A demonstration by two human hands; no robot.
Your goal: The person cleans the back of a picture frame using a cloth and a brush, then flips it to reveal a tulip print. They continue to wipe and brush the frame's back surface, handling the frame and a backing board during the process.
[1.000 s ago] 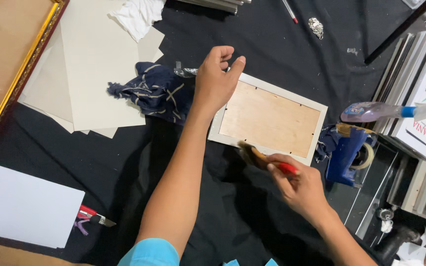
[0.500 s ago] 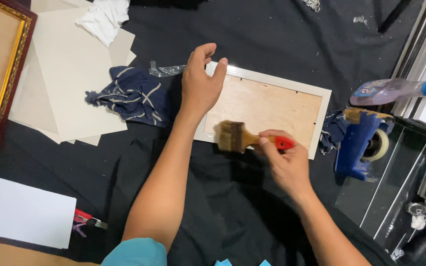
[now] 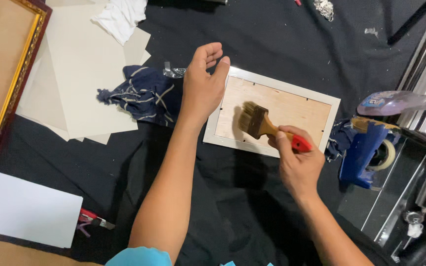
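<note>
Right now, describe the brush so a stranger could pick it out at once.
Find the white picture frame lying face down on the black cloth. Over its wooden back, the right hand holds a paintbrush: pale bristles, wooden handle, red tip, the only brush here.

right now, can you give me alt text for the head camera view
The right hand sweeps a red-handled flat paintbrush over the plywood back of a white rectangular picture frame lying face down on black cloth, while the left hand rests on the frame's left edge. A crumpled navy patterned rag lies beside it.
</note>
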